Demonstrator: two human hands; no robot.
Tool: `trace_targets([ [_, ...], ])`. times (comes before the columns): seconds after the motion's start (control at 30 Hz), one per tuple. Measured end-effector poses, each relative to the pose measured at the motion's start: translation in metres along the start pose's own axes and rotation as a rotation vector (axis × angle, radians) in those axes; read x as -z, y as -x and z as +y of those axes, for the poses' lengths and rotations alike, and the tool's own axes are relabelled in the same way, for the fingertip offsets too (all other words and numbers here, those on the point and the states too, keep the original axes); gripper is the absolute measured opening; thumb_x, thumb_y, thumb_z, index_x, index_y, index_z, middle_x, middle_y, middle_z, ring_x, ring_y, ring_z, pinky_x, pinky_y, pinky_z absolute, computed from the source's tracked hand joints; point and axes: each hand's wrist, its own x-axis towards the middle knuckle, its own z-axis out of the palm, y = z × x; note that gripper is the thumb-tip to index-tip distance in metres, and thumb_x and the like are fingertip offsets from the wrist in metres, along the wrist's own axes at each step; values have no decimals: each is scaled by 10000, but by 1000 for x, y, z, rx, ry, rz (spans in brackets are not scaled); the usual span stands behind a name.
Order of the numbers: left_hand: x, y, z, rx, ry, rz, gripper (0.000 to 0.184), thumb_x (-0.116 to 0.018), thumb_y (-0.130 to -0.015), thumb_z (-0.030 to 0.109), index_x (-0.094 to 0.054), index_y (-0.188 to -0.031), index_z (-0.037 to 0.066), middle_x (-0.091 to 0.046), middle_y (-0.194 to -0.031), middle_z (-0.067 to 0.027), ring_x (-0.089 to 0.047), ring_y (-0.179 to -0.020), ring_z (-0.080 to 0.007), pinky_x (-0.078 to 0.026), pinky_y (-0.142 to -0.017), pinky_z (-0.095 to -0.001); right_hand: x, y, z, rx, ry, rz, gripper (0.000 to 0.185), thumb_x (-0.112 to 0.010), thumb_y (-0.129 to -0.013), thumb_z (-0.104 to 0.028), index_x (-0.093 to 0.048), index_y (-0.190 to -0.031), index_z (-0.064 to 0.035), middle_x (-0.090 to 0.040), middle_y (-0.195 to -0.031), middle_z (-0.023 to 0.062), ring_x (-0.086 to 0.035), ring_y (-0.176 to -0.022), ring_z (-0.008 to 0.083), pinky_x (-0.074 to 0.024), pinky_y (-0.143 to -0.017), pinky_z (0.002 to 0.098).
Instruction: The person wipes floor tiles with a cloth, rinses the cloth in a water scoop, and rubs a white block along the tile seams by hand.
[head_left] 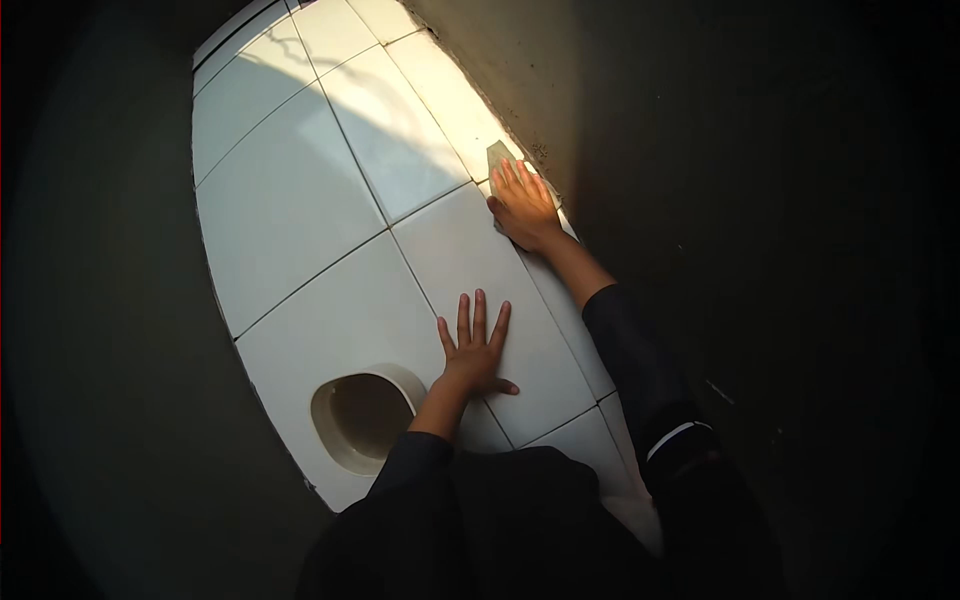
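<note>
My left hand lies on the white tiles with its fingers spread, holding nothing. Further up and to the right, my right hand presses on a flat greyish-green cloth near the right edge of the tiled surface. Its fingers are stretched out over the cloth, which shows above and to the left of the hand. A beige container with a dark inside stands on the tiles, just left of my left wrist.
Dark grout lines cross the tiles. Bright sunlight falls over the upper part of the tiled surface. A dim grey floor surrounds it, with a few small pale bits at the right.
</note>
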Motion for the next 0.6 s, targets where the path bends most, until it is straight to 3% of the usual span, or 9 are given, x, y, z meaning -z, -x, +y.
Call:
trace_targets([
  [0.13,-2,-1,-1,-2,37,27,1365,-832,-508,532,68,-1482,210,225,-1487,-231,252,-1358,-409,72,-1006,-684,-1,32,13,18,-39,-27,655,-236,-953,-533,-254,-1442,-98,-151,-1530,115,-65,-1422,297,-70,-1138,434],
  [0.27,-2,1,0,0,42,35,1369,-834,-501,530,66,-1482,211,225,-1488,-231,253,-1359,-406,76,-1005,-684,6,136,23,31,22,-116,696,-215,-944,-562,-195,-1463,-99,-103,-1541,110,-37,-1425,296,-55,-1134,457],
  [0.47,-1,2,1,0,41,28,1366,-835,-502,526,63,-1483,211,229,-1486,-231,255,-1359,-404,80,-1005,-682,27,303,22,-138,-42,-275,751,-204,-924,-602,-187,-1464,-81,-87,-1538,145,-23,-1420,341,-40,-1123,497],
  [0.6,-1,0,1,7,43,21,1367,-836,-503,521,65,-1482,210,230,-1486,-229,253,-1360,-404,84,-1009,-677,28,317,15,-163,-23,-273,754,-231,-921,-601,-191,-1462,-78,-95,-1534,155,-26,-1418,351,-48,-1122,502],
])
